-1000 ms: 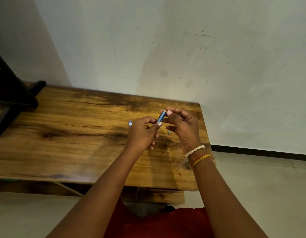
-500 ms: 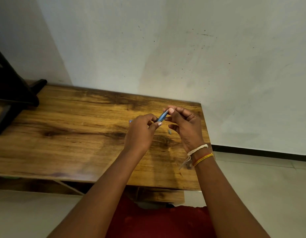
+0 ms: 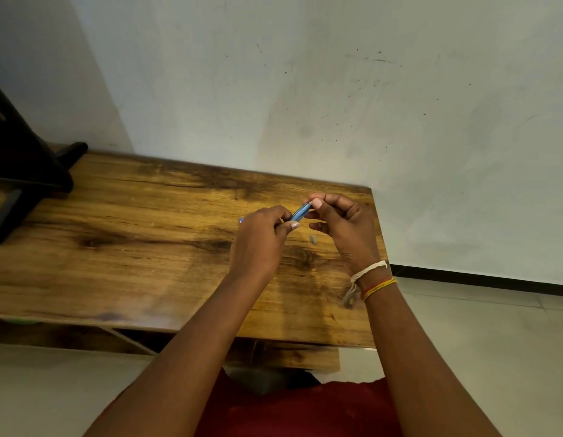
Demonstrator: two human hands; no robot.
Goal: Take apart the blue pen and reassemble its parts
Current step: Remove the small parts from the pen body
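Note:
The blue pen (image 3: 300, 211) is held tilted above the wooden table (image 3: 147, 247), between both hands. My left hand (image 3: 261, 241) grips its lower end, with the thumb pressed against the barrel. My right hand (image 3: 343, 228) pinches its upper end between thumb and forefinger. A small blue part (image 3: 241, 220) peeks out on the table behind my left hand, mostly hidden. Between my hands a tiny grey part (image 3: 312, 239) lies on the table.
A dark stand (image 3: 24, 171) sits on the table's far left. A white wall runs directly behind the table. The table's right edge (image 3: 379, 247) is close to my right hand, with tiled floor beyond it.
Both hands stay on the pen and have shifted only slightly; my right thumb and forefinger have adjusted on the upper end. The view has drifted a little.

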